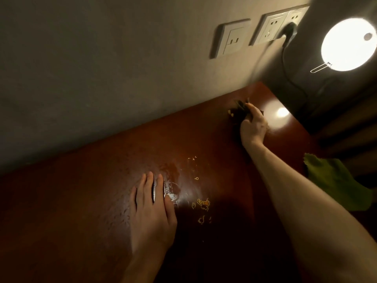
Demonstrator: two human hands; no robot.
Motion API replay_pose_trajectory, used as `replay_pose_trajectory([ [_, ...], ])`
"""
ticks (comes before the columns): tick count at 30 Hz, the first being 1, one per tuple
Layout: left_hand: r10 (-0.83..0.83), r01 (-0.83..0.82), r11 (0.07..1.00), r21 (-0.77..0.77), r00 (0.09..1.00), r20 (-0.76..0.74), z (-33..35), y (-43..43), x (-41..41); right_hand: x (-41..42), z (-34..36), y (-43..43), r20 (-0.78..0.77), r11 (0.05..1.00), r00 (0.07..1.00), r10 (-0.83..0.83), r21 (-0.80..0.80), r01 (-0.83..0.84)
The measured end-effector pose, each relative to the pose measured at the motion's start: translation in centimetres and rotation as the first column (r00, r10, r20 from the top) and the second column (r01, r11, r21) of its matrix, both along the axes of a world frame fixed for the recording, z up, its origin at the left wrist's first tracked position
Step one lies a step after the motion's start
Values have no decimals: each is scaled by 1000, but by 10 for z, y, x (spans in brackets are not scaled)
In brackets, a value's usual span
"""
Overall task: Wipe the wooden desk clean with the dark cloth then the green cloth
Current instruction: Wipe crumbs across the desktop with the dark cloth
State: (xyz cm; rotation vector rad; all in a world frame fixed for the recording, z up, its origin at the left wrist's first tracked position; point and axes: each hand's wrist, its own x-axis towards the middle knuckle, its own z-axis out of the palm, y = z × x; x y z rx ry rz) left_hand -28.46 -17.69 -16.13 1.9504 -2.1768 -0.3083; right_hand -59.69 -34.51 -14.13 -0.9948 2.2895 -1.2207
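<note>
two hands are on the wooden desk (81,201). the left hand (152,213) lies flat near the middle of the surface, palm down, fingers straight and close together, gripping nothing. just right of its fingertips the wood shows a wet, smeared patch (173,180), and near that lie scattered yellow-orange scraps (203,204), some curled like small rings.

the right hand (253,125) is stretched to the far right part of the desk, close to the wall (102,68). its fingers are curled around the dark cloth (239,111), which is bunched up and pressed on the wood; a few light crumbs sit at the cloth's left edge.

the green cloth (334,178) lies at the right edge of the desk, right of the right forearm, apart from both hands; whether part of it hangs over the edge cannot be told.

a round lit lamp (346,44) stands at the far right, its glare reflected on the wood just beside the right hand. on the wall are two socket plates (230,39); a black plug (287,30) sits in the right one, its cable running down behind the desk
</note>
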Motion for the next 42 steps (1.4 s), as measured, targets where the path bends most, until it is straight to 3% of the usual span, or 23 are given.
replay_pose_trajectory([
  [5,-2,2,1000,-13,1000,-3,-2,0,0,-7,-6,-14,-122,975,968,220,47,-216],
  [11,-1,1,1000,-4,1000,2,-1,1,-1,-1,-8,3,-271,855,811,519,156,-495],
  [19,14,-14,999,29,1000,-1,3,1,-1,53,-8,83,-236,685,646,726,164,-710],
  [23,28,-26,999,40,999,-32,3,0,-1,79,-9,133,-190,694,669,718,128,-709],
  [26,32,-31,999,32,998,-50,3,1,0,91,-12,153,-152,765,750,644,85,-639],
  [30,27,-26,999,29,999,-44,3,1,-1,93,-6,135,-69,859,858,510,-10,-511],
  [35,33,-32,999,20,999,-29,3,1,-2,95,-3,92,-48,871,870,490,-23,-491],
  [38,36,-36,999,8,999,-29,2,2,-2,99,-1,70,-113,808,801,588,41,-587],
  [42,47,-47,999,-1,998,-31,3,2,-2,97,2,65,-191,578,550,813,157,-801],
])
